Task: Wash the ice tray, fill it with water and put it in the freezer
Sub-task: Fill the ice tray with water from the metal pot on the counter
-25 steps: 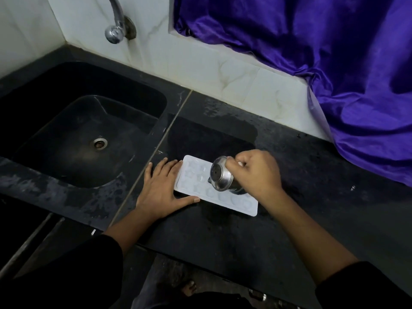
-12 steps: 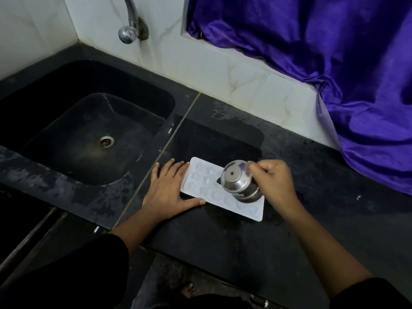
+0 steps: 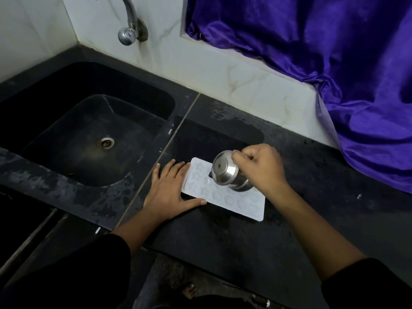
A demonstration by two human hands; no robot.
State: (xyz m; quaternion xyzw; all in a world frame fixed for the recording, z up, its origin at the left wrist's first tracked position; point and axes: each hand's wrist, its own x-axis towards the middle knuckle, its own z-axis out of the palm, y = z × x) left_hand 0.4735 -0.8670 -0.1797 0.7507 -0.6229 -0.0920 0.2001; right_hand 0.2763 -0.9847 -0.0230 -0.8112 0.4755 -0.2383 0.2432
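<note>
A white ice tray (image 3: 243, 202) with small shaped hollows lies flat on the black counter (image 3: 223, 241), just right of the sink. My left hand (image 3: 169, 192) rests flat on the counter, fingers spread, thumb along the tray's near edge and fingertips at its left end. My right hand (image 3: 260, 168) grips a small steel cup (image 3: 227, 172), tipped far over above the tray's middle with its base facing the camera. The cup's mouth is hidden, so I cannot see any water.
A black sink (image 3: 89, 139) with a round drain (image 3: 107, 142) lies to the left. A chrome tap (image 3: 129, 30) comes out of the white tiled wall above it. Purple cloth (image 3: 323, 63) hangs over the ledge and down onto the counter's right end.
The steel cup has tipped a little further and its base now faces up and left more. My right hand moved slightly along the tray; the left hand stays put.
</note>
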